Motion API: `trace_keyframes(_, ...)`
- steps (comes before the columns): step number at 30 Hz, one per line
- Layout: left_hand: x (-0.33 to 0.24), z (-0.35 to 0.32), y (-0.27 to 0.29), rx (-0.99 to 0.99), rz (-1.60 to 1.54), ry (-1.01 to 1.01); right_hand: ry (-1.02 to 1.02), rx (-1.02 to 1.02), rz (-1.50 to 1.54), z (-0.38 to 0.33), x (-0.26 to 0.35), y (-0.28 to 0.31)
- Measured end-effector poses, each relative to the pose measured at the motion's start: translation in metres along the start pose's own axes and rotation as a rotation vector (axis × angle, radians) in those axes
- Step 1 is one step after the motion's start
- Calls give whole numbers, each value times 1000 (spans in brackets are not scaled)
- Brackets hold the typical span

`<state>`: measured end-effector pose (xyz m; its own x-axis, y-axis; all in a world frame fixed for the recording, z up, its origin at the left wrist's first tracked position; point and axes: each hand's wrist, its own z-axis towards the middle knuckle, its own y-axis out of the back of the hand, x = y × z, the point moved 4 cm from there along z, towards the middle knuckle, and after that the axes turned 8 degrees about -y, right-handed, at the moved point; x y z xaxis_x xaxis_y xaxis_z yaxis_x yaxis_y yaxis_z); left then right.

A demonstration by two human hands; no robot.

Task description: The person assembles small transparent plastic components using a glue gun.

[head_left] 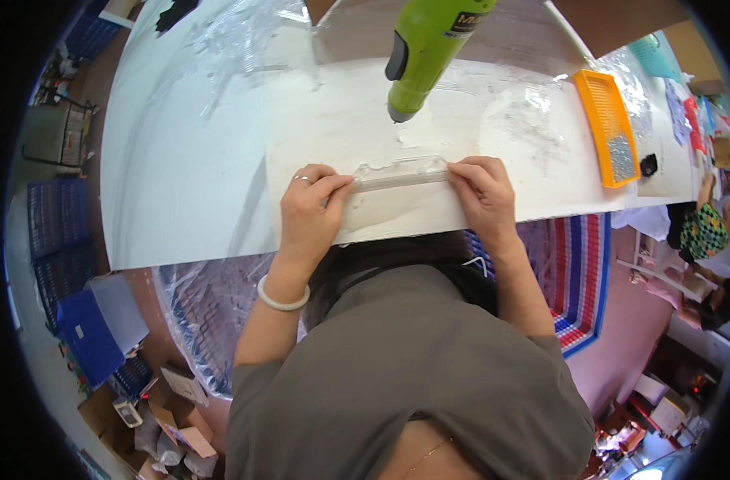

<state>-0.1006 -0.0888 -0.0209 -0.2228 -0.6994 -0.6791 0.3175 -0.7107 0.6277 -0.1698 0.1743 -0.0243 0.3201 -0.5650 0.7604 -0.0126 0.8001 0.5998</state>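
Note:
Between my hands lies a long clear plastic piece (405, 179), straight along its near edge and shaped in curves along its far edge. My left hand (310, 210) pinches its left end between thumb and fingers. At the right end, my right hand (485, 196) grips it the same way. The piece is held level, low over the white board (397, 220) near the table's front edge. Above it hangs a green electric screwdriver (433, 60), tip downward and apart from both hands. Its upper part is cut off by the picture's edge.
An orange tray (595, 100) at the right holds many small metal screws (621, 156), with a small black object (649, 165) beside it. Clear plastic film (237, 48) lies at the far left of the table (181, 176). Under the front edge stands a striped bag (569, 280).

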Motion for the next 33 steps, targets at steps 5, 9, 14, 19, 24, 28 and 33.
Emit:
trace_keyframes(5,0,-1,-2,-10,-7,-44,40,-27,-36,1,-3,-1)
trace_keyframes(9,1,-7,-3,-12,-70,28,77,-11,-33,1,0,-1)
trace_keyframes(14,-1,-6,-6,38,-89,47,83,-1,-60,2,-3,8)
trace_keyframes(19,2,-10,-4,35,-93,34,-226,-382,-103,17,-47,71)
trace_keyframes(24,6,-16,-3,7,-94,48,-187,-526,-485,37,-104,99)
trace_keyframes(28,4,-9,-5,2,-70,-46,-310,-373,-389,41,-119,111)
trace_keyframes(33,-7,-3,-1,-18,-78,-2,-558,-454,332,31,-127,121)
